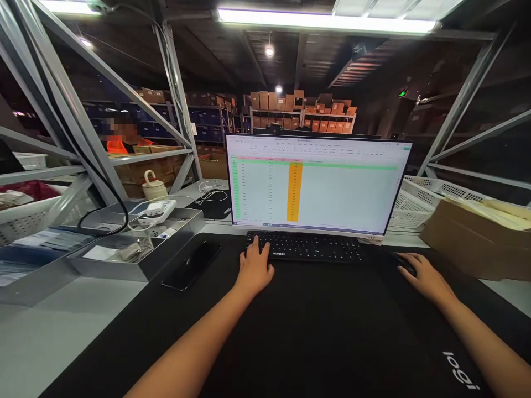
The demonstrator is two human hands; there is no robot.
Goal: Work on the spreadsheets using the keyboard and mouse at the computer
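left hand (pixel 254 270) fingers spread on keyboard (pixel 315 247), gripping nothing, right hand (pixel 427 279) curled round mouse (pixel 407 264), spreadsheet on far monitor (pixel 344 193), phone (pixel 193 265) left

The single head view looks forward and down from the wearer's position, over the keyboard (pixel 311 247) at near range, facing the monitor (pixel 344 190) on the surface (pixel 78 326).

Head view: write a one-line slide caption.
Left hand on the keyboard, right hand on the mouse, before a monitor showing a spreadsheet.
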